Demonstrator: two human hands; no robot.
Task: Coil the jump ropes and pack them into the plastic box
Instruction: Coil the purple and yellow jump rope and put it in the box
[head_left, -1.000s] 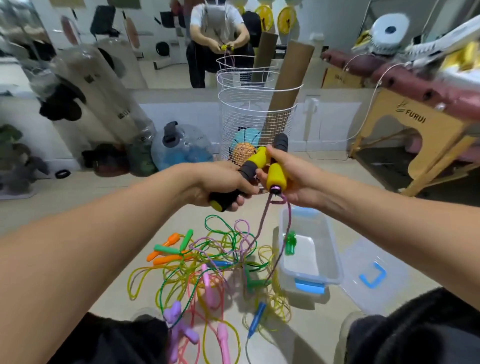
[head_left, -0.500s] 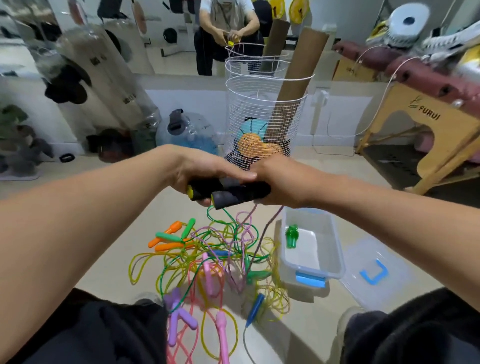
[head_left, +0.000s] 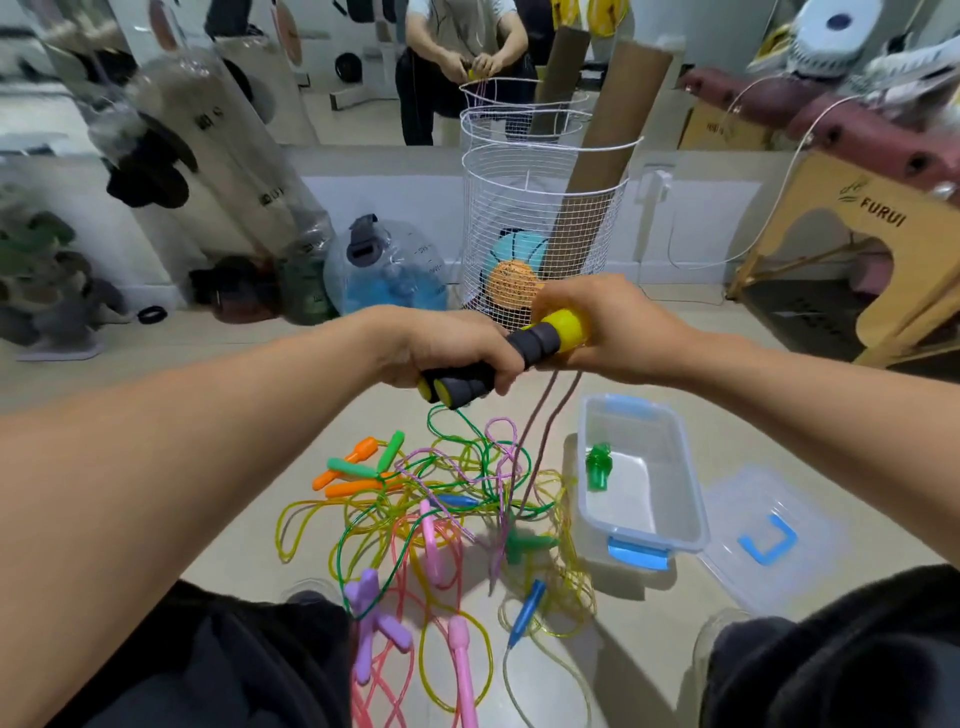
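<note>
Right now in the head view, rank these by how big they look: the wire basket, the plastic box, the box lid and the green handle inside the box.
1. wire basket
2. plastic box and box lid: look alike, so unranked
3. green handle

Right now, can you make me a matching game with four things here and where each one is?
Things:
1. black-and-yellow handles
2. green handle
3. box lid
4. orange ball

Places:
A. in the wire basket
B. flat on the floor, right of the plastic box
C. held in both hands, left hand and right hand
D. inside the plastic box

Pairs: 1-C, 2-D, 3-B, 4-A
</note>
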